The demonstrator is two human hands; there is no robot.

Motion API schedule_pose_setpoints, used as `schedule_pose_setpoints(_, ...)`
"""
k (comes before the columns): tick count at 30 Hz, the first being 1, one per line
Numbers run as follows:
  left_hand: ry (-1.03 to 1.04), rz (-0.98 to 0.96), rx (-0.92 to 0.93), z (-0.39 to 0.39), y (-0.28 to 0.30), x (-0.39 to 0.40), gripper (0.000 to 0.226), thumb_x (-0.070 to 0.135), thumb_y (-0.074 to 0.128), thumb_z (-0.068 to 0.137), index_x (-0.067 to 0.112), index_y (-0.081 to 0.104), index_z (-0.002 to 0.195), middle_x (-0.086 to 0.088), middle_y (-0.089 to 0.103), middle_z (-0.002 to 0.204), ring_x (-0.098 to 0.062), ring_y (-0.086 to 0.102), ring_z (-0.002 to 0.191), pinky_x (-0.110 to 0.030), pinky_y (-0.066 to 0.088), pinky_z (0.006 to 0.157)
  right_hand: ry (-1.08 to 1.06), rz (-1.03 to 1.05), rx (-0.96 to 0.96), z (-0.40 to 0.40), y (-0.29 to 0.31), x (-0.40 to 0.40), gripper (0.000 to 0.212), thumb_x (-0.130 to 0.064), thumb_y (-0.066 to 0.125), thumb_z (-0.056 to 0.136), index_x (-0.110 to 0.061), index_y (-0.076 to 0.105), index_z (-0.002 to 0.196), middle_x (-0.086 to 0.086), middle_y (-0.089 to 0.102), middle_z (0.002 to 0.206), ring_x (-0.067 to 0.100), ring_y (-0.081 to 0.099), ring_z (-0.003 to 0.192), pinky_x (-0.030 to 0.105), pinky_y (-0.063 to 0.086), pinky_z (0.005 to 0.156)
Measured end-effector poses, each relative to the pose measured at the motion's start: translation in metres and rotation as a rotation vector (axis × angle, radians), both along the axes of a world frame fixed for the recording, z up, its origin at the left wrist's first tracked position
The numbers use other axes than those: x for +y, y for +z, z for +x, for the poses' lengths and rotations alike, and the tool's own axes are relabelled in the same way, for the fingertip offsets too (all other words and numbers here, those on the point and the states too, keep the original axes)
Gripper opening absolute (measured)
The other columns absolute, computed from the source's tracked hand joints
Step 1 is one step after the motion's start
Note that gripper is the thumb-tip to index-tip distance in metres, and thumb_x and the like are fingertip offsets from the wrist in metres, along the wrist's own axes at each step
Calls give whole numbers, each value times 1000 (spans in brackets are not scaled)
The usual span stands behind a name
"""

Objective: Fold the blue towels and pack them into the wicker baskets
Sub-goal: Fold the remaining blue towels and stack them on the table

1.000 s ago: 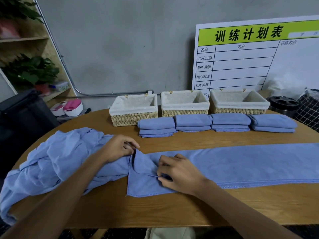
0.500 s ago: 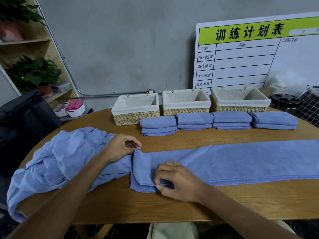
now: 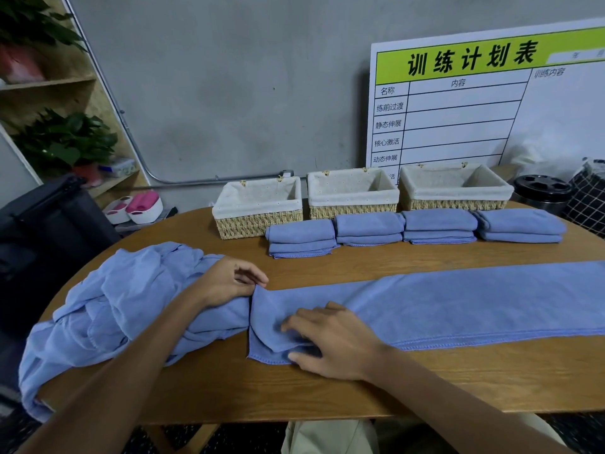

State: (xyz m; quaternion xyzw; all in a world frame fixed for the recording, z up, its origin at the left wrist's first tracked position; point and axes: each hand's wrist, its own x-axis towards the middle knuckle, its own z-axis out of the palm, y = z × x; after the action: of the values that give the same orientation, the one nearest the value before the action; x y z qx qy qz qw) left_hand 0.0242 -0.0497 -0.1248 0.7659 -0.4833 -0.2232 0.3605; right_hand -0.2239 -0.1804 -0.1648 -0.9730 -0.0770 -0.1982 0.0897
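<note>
A long blue towel (image 3: 458, 303), folded into a strip, lies across the wooden table (image 3: 327, 388) and runs off the right edge. My left hand (image 3: 229, 283) pinches the strip's far left corner. My right hand (image 3: 330, 339) rests on the strip's left end near its front hem, fingers spread and slightly bent. A heap of unfolded blue towels (image 3: 108, 309) lies at the left. Several folded towel stacks (image 3: 368, 229) sit in a row before three lined wicker baskets (image 3: 258, 221), (image 3: 353, 209), (image 3: 455, 201), all holding nothing.
A white planning board (image 3: 474, 109) leans on the wall behind the baskets. A black round lid (image 3: 541, 188) and a checked bag (image 3: 586, 198) stand at the right. At the left are a dark case (image 3: 49, 224), pink-and-white tubs (image 3: 140, 208) and shelved plants (image 3: 65, 142).
My right hand slid forward and left along the towel's front edge, flattening the raised fold at the left end. The left hand stayed pinching the corner.
</note>
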Motion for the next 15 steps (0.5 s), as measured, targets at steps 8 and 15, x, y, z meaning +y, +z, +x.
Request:
schedule_pose_setpoints(8,15,-2,-20,2,-4,0,25,-11,72,83,11,77,93,1,78,92,-15,74,91,-28,59,85,52,-118,-210,24,0,14,15,-40,57,92,-28,66,97,-5,56,94,14,57,74,33,44,64)
schedule_pose_setpoints(15,-7,8,-33,5,-6,-1,23,-11,72,82,9,78,92,1,78,91,-14,74,90,-27,58,85,63,-55,-224,18,-10,19,14,-37,58,95,-26,64,91,-7,56,88,13,55,70,32,42,63)
